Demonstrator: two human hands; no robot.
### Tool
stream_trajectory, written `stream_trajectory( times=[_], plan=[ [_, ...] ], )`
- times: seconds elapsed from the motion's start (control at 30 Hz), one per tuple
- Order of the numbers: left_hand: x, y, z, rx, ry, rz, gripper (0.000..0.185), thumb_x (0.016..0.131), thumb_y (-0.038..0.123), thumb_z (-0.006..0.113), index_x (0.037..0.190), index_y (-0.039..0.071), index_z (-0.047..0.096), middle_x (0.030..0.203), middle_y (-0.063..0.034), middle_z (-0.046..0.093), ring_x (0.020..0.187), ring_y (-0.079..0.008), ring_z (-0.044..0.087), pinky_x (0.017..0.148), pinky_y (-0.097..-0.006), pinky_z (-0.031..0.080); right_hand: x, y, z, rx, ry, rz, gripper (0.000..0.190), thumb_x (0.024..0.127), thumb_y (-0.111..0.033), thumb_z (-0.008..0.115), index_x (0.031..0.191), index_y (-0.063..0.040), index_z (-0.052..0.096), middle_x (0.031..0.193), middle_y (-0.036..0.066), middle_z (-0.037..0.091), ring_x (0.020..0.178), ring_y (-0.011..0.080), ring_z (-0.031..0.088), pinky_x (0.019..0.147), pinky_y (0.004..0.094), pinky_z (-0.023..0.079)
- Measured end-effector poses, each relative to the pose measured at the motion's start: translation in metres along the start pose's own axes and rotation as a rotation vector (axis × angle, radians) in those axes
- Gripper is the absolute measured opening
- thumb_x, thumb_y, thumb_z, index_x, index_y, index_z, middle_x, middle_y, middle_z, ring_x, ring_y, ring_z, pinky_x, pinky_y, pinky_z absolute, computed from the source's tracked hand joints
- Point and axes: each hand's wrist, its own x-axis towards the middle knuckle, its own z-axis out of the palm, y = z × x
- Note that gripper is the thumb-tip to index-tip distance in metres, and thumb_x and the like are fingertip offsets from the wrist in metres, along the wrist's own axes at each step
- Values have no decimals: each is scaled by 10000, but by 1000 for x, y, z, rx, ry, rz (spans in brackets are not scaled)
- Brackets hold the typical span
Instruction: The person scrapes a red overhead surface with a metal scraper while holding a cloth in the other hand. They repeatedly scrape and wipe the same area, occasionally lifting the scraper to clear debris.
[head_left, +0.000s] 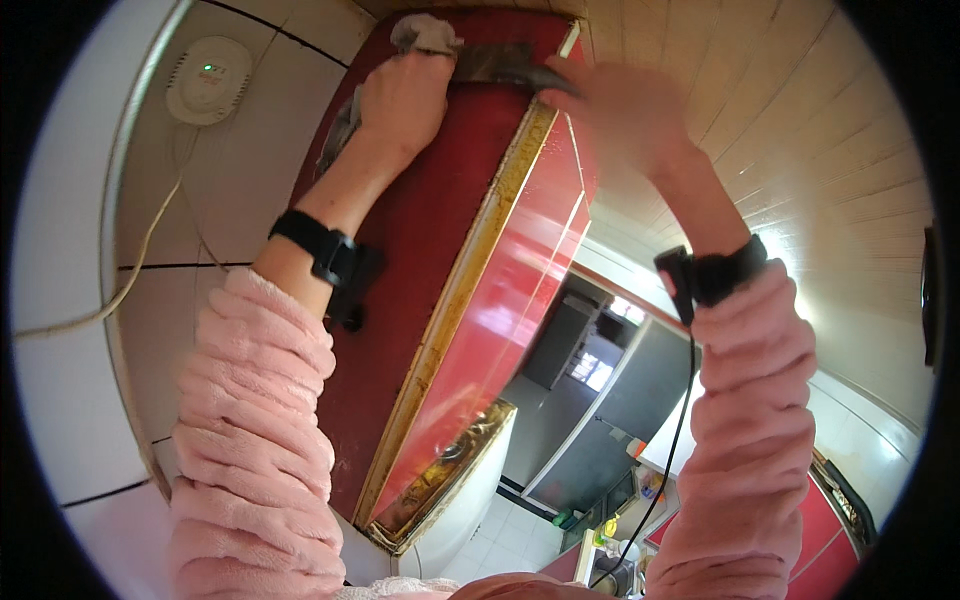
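A red cabinet or hood panel (420, 247) with a yellow-brown, grime-coated edge strip (480, 247) slants through the middle. Over its upper part, my left hand (409, 101) is closed on a crumpled grey cloth (424, 34), which sticks out above the fist; more grey material shows left of the wrist. A flat, dark metal tool, like a scraper (491, 64), spans the gap between both hands, its left end at my left fingers. My right hand (626, 105), blurred by motion, grips the tool's tapered right end. How the cloth meets the blade is hidden.
A white detector (208, 80) with a green light hangs on the tiled wall at left, its pale cable curving down. Wood-look planks (735, 90) cover the upper right. Below lie a greasy open edge (450, 465), a doorway and a cluttered counter. A black cable (679, 435) trails from my right wrist.
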Motion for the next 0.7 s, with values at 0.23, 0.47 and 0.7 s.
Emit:
stream_trajectory(
  times=[0.23, 0.47, 0.7],
  plan=[
    [-30, -2, -12, 17, -7, -9, 155, 828, 26, 571, 921, 73, 686, 863, -179, 688, 802, -353, 698, 655, -442, 586, -12, -26, -4, 106, -33, 10, 375, 926, -514, 543, 1185, -261, 641, 707, 71, 664, 656, 268, 675, 571, 389, 533],
    [11, 4, -6, 3, 113, 130, 196, 871, 69, 540, 958, 94, 713, 888, -159, 699, 821, -334, 700, 699, -438, 579, -11, -6, -16, 73, -15, 191, 370, 914, -539, 548, 1118, -264, 688, 741, 113, 684, 706, 318, 683, 596, 431, 539],
    [46, 18, 3, 60, 65, 101, 310, 852, 46, 558, 1115, 140, 693, 930, -161, 700, 865, -344, 688, 754, -453, 570, -5, 18, -24, 63, 25, 239, 396, 905, -544, 559, 1145, -257, 691, 798, 119, 701, 738, 331, 685, 666, 446, 550]
  ],
)
